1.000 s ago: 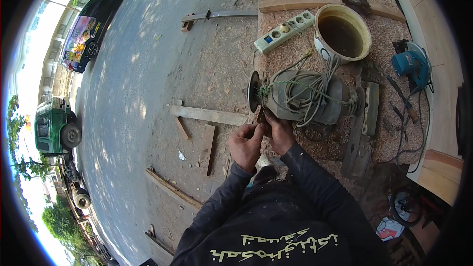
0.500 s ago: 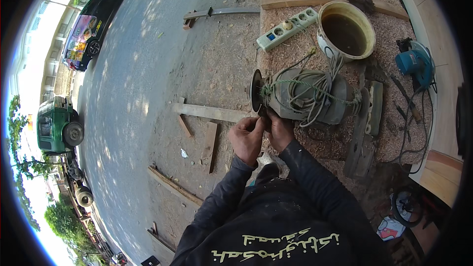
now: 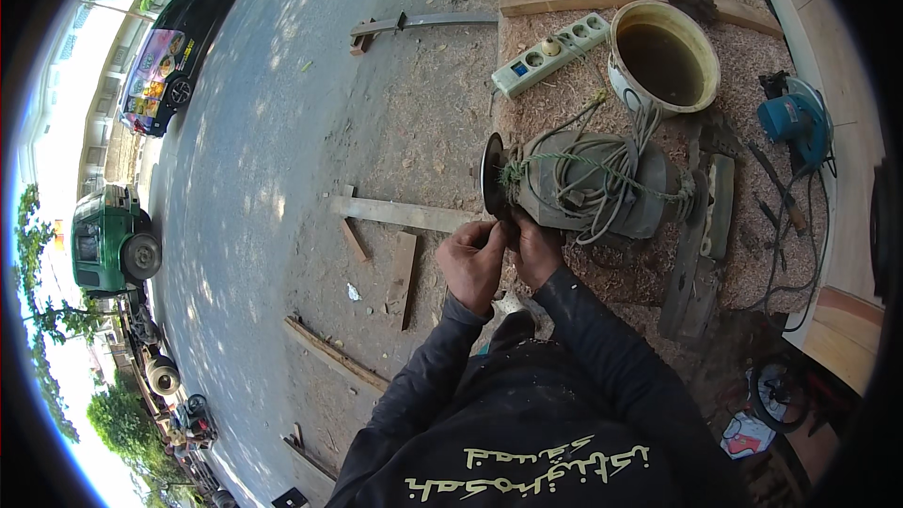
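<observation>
Both hands meet just under the grinding disc point(image 3: 492, 174) of one motor grinder point(image 3: 593, 188), which lies on its side on the sawdust-covered tabletop point(image 3: 564, 103). The left hand point(image 3: 473, 263) and right hand point(image 3: 534, 249) are curled, fingertips pressed together on something too small to tell. The grinder looks heavy and rigid; its rope-wrapped body offers the surest hold, while the thin disc seems brittle. Farther off lie one power strip point(image 3: 550, 55), one bucket point(image 3: 663, 56) and, to the right, one blue saw point(image 3: 795, 118).
</observation>
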Available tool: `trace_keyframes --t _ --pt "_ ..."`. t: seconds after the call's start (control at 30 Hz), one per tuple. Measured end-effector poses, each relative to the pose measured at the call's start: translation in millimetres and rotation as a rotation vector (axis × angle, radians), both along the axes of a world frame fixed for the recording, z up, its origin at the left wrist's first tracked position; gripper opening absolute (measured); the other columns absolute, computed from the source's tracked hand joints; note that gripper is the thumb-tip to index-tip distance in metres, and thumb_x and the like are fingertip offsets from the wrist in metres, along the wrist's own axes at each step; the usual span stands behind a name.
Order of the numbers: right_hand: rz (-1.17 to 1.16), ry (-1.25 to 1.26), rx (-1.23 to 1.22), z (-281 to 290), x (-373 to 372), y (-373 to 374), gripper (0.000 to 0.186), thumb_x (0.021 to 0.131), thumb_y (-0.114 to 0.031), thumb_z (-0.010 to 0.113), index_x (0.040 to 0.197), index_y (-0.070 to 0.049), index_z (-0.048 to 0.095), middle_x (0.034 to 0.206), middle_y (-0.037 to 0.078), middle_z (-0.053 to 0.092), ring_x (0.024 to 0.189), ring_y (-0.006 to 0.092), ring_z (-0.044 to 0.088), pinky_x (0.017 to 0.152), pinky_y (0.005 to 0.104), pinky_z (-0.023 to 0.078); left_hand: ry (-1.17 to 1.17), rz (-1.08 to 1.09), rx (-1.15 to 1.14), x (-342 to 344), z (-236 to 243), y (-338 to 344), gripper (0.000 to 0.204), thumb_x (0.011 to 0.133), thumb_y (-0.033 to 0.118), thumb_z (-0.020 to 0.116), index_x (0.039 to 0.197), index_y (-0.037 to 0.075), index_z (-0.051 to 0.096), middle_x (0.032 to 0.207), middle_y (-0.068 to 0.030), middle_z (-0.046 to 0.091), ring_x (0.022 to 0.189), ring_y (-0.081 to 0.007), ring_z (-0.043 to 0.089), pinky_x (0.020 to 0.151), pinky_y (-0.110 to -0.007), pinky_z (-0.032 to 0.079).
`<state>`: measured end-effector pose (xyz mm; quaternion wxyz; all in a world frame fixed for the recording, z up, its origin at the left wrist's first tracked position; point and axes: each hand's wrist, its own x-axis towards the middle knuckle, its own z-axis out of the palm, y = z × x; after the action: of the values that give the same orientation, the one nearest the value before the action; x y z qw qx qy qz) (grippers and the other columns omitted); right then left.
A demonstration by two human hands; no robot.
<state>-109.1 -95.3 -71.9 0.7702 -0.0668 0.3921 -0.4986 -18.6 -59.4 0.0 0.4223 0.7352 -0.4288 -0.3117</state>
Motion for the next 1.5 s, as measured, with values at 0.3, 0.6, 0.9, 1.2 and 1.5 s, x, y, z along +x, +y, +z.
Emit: trace_keyframes --t 0.3,0.6,0.9,1.2,1.5 --pt "-0.02 0.001 0.016 9 2 -2 0.011 0.105 -0.016 0.062 0.104 -0.007 0.069 0.083 -0.003 0.062 0.064 0.0062 0.052 0.056 0.0258 0.038 0.006 -0.016 -0.002 2 -1 0 0.02 0.094 0.012 0.075 0.096 -0.008 0.078 0.078 -0.0061 0.076 0.071 -0.0068 0.064 0.067 -0.025 0.053" --pt "-0.01 0.008 -0.031 -4 1 0 0.011 0.105 -0.017 0.062 0.101 -0.007 0.067 0.079 -0.002 0.06 0.062 0.0068 0.049 0.054 0.0263 0.035 0.02 -0.026 0.022 2 1 1 0.019 0.094 0.012 0.076 0.097 -0.007 0.078 0.077 -0.0046 0.074 0.07 -0.0067 0.063 0.065 -0.025 0.051" --pt "0.008 0.051 -0.034 5 0 1 0.014 0.106 -0.017 0.06 0.1 -0.006 0.066 0.08 -0.001 0.061 0.063 0.0072 0.051 0.053 0.0263 0.037 0.05 -0.022 -0.024 6 -7 6 0.025 0.093 0.018 0.077 0.099 -0.006 0.078 0.075 -0.0129 0.076 0.068 -0.0108 0.069 0.065 -0.028 0.054" --pt "0.008 0.015 0.011 20 0 3 0.01 0.105 -0.018 0.062 0.105 -0.008 0.066 0.088 0.0 0.064 0.07 0.0076 0.057 0.055 0.0249 0.041 0.079 -0.022 0.005 5 0 11 0.023 0.093 0.015 0.077 0.099 -0.007 0.078 0.079 -0.0121 0.077 0.072 -0.011 0.07 0.067 -0.028 0.054" --pt "0.014 0.062 -0.055 24 0 5 0.012 0.104 -0.017 0.063 0.111 -0.008 0.065 0.095 0.001 0.067 0.076 0.0084 0.061 0.057 0.0245 0.044 0.19 0.009 -0.003 3 2 18 0.022 0.094 0.014 0.077 0.1 -0.008 0.077 0.081 -0.0092 0.076 0.073 -0.0091 0.067 0.068 -0.026 0.053"
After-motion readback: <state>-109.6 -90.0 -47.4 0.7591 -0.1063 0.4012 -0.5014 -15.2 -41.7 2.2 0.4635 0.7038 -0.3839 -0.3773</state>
